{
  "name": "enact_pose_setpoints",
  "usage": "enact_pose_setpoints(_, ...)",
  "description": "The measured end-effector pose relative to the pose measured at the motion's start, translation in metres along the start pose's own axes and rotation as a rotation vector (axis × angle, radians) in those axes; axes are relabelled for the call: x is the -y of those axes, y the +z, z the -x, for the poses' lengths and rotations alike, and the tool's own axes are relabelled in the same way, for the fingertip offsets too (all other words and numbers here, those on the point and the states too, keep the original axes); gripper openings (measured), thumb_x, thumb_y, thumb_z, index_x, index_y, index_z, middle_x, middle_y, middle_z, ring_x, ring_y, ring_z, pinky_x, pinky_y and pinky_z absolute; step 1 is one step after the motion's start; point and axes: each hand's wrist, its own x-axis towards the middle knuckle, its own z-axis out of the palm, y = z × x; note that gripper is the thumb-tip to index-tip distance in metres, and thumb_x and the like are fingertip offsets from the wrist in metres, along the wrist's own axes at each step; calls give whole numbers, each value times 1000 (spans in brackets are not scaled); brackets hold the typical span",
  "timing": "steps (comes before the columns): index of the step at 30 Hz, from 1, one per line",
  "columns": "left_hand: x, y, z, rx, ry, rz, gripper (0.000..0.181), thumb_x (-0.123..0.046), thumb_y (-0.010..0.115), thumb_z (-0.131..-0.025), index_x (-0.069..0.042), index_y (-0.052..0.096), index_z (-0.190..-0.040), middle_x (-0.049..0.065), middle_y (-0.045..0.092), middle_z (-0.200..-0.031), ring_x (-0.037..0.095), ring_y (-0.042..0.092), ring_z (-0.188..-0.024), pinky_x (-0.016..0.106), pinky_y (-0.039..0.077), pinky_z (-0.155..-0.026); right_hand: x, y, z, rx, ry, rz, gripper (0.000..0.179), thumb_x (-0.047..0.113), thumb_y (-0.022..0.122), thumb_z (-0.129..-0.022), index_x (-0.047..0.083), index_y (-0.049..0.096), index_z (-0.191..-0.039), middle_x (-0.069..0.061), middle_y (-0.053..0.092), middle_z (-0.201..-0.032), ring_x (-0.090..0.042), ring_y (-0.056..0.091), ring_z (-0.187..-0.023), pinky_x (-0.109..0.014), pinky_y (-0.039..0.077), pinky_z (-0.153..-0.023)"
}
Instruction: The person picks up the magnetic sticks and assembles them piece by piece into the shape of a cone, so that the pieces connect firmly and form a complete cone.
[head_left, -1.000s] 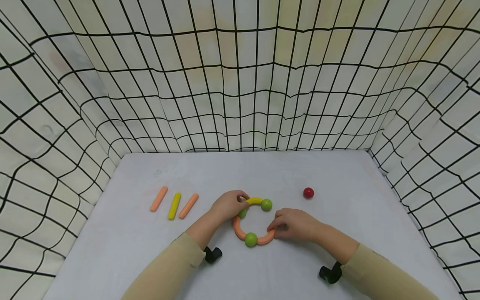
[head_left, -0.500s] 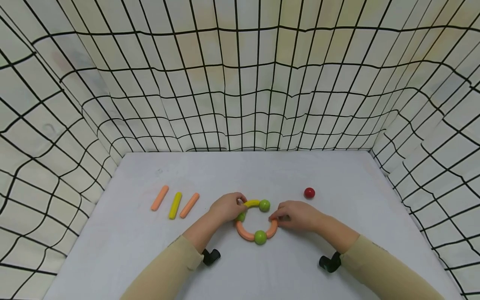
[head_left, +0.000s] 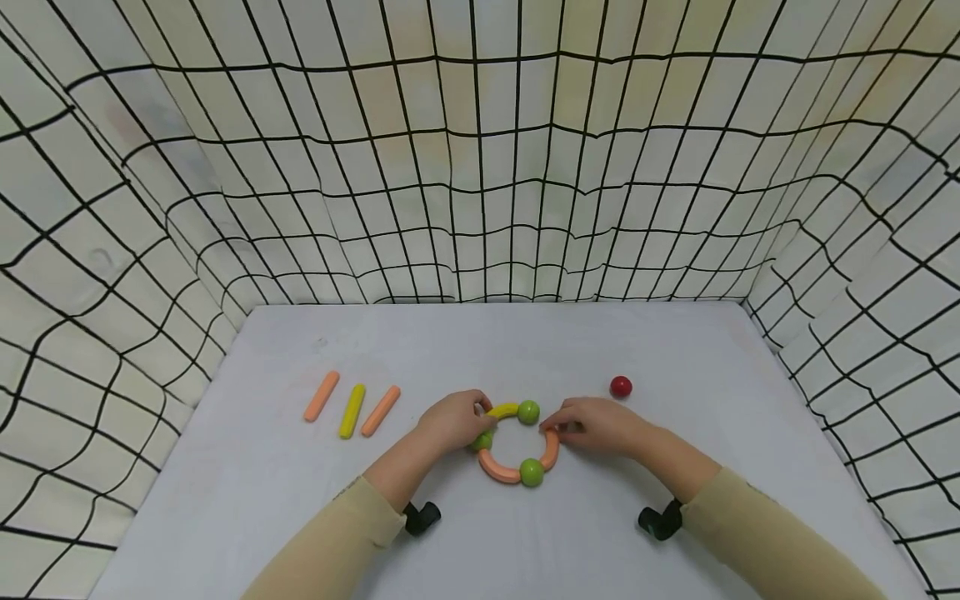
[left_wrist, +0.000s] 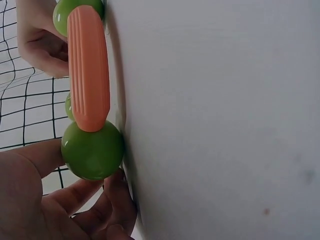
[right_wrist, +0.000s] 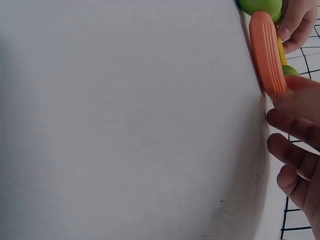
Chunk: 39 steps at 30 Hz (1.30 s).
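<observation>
A ring of curved sticks and green balls, with a gap on its right, lies on the white table. My left hand (head_left: 452,421) pinches the left end of its yellow curved stick (head_left: 504,411), beside the left green ball (left_wrist: 92,150). At the yellow stick's other end is another green ball (head_left: 528,412). An orange curved stick (left_wrist: 89,70) runs from the left ball to the front green ball (head_left: 532,472). My right hand (head_left: 600,423) pinches the free upper end of the second orange curved stick (right_wrist: 268,52); fingertips hide that end.
To the left lie a straight orange stick (head_left: 321,397), a straight yellow stick (head_left: 352,411) and another straight orange stick (head_left: 381,411). A red ball (head_left: 621,387) sits beyond my right hand. Black netting (head_left: 480,200) over white walls surrounds the table's back and sides.
The right hand has moved away from me with the orange stick's end, bringing it nearer the far green ball. The front green ball has shifted right; the left hand keeps its hold.
</observation>
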Motion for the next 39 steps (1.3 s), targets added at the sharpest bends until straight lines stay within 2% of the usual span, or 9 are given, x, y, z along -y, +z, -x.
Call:
enact_pose_setpoints(4,1,-2,-1,-6,-5,0,31,-38,67,-93,-15,66,-115,1,63,-96,16,56,-73,32,45,-65,5,4,7,-49,132,-71,33,17,68,-94,23,68,-127,13,63,-99,-6,55,-87,-29,50,-80)
enact_pose_setpoints(9,1,-4,-3,-22,12,-4,34,-38,67,-94,-17,66,-121,2,64,-102,15,56,-79,33,47,-69,14,10,11,-109,320,-188,32,24,72,-91,17,69,-123,9,60,-90,-10,53,-80,-29,48,-72)
enact_pose_setpoints(14,1,-4,-6,-30,25,-10,34,-36,67,-94,-20,67,-124,2,65,-105,15,56,-80,33,47,-71,27,18,11,-153,425,-269,35,32,74,-88,15,71,-118,8,58,-80,-12,52,-75,-30,46,-67)
enact_pose_setpoints(22,1,-1,-9,-28,45,-12,31,-33,68,-94,-20,69,-122,1,64,-101,14,56,-79,32,46,-69,38,27,9,-203,525,-261,36,41,75,-85,16,72,-111,4,55,-72,-13,49,-68,-30,38,-61)
enact_pose_setpoints(27,-3,0,-10,-22,51,-11,31,-31,68,-94,-20,69,-122,1,64,-101,14,56,-79,32,46,-70,42,29,6,-206,570,-245,35,44,74,-85,17,70,-106,2,54,-72,-14,49,-67,-31,37,-59)
enact_pose_setpoints(33,-5,1,-9,-23,50,-31,30,-30,68,-94,-19,70,-122,3,66,-110,15,56,-84,35,48,-76,47,29,0,-206,566,-216,29,41,72,-86,16,70,-101,3,54,-70,-14,50,-65,-30,38,-59)
enact_pose_setpoints(39,-7,3,-9,-16,63,-25,30,-30,68,-93,-18,70,-120,3,66,-105,14,56,-78,32,46,-70,50,27,-4,-227,540,-249,25,32,67,-89,13,70,-106,5,56,-68,-13,50,-61,-30,39,-55)
